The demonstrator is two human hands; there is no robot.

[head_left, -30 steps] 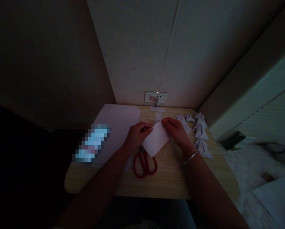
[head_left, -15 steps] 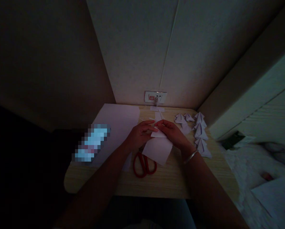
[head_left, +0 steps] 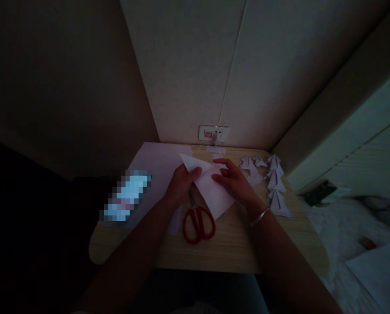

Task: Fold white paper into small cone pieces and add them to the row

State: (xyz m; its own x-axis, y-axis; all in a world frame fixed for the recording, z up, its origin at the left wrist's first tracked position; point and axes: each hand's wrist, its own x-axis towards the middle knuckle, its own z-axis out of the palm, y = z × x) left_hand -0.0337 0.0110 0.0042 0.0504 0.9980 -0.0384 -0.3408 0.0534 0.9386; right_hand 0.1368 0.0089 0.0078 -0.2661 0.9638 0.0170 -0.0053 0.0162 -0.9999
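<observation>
A white sheet of paper point(head_left: 209, 182) is held up between my hands, its pointed corner toward the back left. My left hand point(head_left: 180, 185) pinches its left side, thumb on top. On the right edge, my right hand point(head_left: 235, 181) has its thumb over the paper and its fingers curled, the index finger stretched toward the back. Just in front of the sheet lie red-handled scissors point(head_left: 198, 223), their blades partly covered by the paper and my left hand. Folded paper trees point(head_left: 275, 179) stand in a row to the right of my right hand.
A larger white sheet point(head_left: 158, 174) covers the table's left part, with a lit phone point(head_left: 127, 196) on it. Smaller folded trees point(head_left: 247, 163) lie at the back right. A wall socket point(head_left: 214, 133) with a plug is behind the wooden table point(head_left: 234, 253).
The small folded piece my hands held close together is now a wider, opened-out sheet. My left hand has moved slightly left and more of the scissors shows.
</observation>
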